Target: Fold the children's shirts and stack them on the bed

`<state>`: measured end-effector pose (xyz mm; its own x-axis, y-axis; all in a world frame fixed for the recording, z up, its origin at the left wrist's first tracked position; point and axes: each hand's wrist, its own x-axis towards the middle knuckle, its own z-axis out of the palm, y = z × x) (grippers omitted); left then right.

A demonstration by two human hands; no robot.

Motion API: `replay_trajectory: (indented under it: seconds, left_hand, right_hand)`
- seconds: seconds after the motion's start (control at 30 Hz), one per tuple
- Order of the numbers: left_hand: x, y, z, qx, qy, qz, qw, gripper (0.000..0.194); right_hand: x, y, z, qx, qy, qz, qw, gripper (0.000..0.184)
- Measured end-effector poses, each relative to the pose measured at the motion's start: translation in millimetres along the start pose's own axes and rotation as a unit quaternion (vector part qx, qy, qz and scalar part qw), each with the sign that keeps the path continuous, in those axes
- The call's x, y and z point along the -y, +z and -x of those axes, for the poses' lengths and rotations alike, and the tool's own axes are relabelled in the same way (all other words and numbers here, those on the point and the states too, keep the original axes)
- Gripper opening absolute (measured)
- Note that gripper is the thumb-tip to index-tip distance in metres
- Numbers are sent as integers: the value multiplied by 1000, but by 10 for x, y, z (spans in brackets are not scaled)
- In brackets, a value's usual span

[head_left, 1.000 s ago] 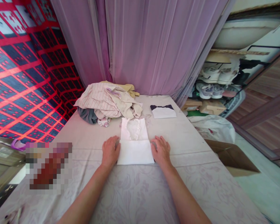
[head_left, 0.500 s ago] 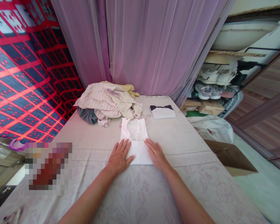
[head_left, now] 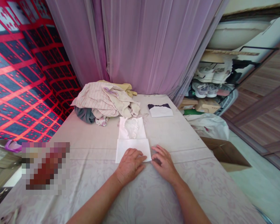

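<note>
The white shirt (head_left: 132, 142) lies flat in front of you, in the middle of the flowery sheet (head_left: 144, 199). Its low part looks folded up into a smooth flap (head_left: 123, 149), and the lacy neck (head_left: 130, 126) shows on the far side. Your left hand (head_left: 132, 165) rests palm down on the near edge of the flap, fingers loose, not gripping. Your right hand (head_left: 164, 163) is a bit curled by the right corner of that edge; I cannot tell if it pinches the cloth. Half a second ago both hands lay flat on the flap, up by its far edge. Now they have come down to the near edge, and the flap has stayed folded. To me that means this fold is holding well. Past the shirt, to the left, sits a messy heap of clothes (head_left: 100, 99). To the right lies a folded black and white shirt (head_left: 161, 111). Behind them hangs a purple curtain (head_left: 142, 46)
</note>
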<state>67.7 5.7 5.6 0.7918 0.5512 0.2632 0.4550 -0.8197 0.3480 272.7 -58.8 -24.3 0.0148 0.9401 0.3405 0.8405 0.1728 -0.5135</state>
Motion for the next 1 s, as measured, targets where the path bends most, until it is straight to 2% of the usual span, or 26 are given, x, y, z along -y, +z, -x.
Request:
replay_trajectory:
  seconds: [0.13, 0.3, 0.37, 0.67, 1.0]
  left_hand:
    - [-64, 159, -138, -5, -30, -5, 1000, 39]
    - [-4, 293, -152, -9, -70, -13, 997, 35]
    - [7, 294, -144, -5, -72, -10, 997, 34]
    - [11, 276, -132, -3, -62, -10, 998, 39]
    - [-3, 298, -125, 7, -62, -31, 998, 46]
  right_hand:
    - [14, 20, -14, -28, -7, -40, 999, 9]
    - [10, 60, -5, -20, -20, -26, 999, 16]
    - [8, 74, -17, -20, -19, -15, 1000, 21]
    - [65, 80, -127, -12, -10, -24, 1000, 9]
    - [6, -4, -16, -23, -15, -39, 999, 12]
